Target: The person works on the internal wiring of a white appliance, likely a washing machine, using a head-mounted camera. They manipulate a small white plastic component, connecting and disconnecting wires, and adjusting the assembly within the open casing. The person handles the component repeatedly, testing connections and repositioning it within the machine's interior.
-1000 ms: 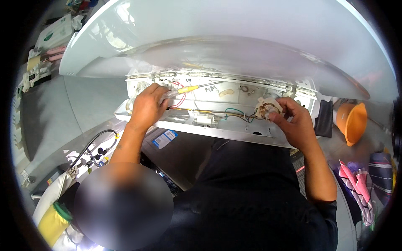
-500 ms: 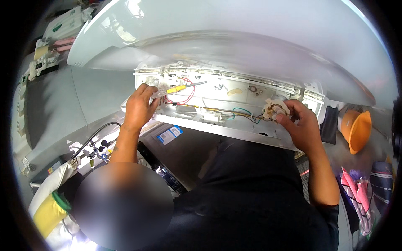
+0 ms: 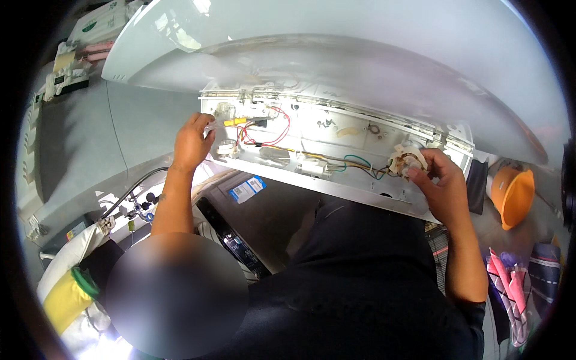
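At the left end of an open white housing, my left hand is closed around the clear handle end of a screwdriver. Its yellow part and shaft point right, toward looped red wires. At the housing's right end, my right hand pinches a small round motor in a cream-coloured frame. Green, yellow and dark wires run from the motor along the housing to a white box-shaped component. A round white part sits just below the screwdriver handle.
A large glossy curved panel rises behind the housing. Beyond the right end are a dark block and an orange funnel-like cup. A dark appliance with a blue-and-white label lies below. A black hose curves at left.
My left hand and the screwdriver have moved left along the housing, uncovering the round white part. My right hand still holds the motor. The whole view has shifted slightly.
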`<action>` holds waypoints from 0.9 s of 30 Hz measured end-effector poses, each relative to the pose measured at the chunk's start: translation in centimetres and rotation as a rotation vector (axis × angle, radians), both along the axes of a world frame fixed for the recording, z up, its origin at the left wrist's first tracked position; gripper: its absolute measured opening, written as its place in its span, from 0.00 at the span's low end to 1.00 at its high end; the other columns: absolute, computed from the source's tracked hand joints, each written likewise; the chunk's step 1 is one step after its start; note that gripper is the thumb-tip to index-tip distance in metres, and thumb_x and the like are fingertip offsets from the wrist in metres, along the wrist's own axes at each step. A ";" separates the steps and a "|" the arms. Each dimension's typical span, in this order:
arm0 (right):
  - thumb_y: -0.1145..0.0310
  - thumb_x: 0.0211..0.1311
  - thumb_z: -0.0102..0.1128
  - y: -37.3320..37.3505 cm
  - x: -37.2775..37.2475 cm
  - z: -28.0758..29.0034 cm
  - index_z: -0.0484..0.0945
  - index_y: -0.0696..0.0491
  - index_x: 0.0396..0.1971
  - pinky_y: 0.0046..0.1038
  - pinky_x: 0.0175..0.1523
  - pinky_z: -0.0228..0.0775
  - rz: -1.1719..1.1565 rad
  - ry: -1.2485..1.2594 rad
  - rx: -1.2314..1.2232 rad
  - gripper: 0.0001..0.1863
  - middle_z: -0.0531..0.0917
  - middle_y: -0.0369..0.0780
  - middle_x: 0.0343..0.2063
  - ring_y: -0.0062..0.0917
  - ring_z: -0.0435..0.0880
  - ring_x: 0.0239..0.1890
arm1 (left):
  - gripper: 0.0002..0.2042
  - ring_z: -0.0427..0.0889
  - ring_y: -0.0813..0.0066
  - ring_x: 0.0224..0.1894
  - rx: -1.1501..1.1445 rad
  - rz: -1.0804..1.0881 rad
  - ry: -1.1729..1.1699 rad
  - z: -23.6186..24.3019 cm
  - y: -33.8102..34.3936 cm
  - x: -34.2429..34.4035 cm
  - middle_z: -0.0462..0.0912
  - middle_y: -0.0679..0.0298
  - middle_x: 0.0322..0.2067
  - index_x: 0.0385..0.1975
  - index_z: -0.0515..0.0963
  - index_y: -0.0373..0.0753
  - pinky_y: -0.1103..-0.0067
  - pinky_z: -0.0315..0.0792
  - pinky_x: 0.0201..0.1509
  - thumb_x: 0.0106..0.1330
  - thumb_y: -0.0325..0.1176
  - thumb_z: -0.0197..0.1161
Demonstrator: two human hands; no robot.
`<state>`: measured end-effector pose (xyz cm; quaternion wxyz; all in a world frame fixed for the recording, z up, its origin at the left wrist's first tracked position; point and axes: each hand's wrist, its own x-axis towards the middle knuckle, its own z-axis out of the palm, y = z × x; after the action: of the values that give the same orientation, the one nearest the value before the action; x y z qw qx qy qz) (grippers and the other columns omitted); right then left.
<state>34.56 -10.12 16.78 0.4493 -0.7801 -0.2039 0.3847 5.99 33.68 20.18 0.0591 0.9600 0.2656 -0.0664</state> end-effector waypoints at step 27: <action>0.71 0.64 0.70 -0.1 0.5 -0.3 0.80 0.57 0.44 0.17 0.39 0.64 -0.031 0.248 0.006 0.11 0.79 0.29 0.30 0.11 0.70 0.32 | 0.09 0.84 0.57 0.40 -0.242 0.138 -0.087 1.7 -6.6 4.8 0.84 0.54 0.37 0.41 0.83 0.35 0.69 0.77 0.45 0.63 0.29 0.67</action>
<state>35.09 -10.26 16.44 0.4795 -0.7282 -0.1357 0.4705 10.84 27.03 21.86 0.1902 0.9273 0.3183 -0.0522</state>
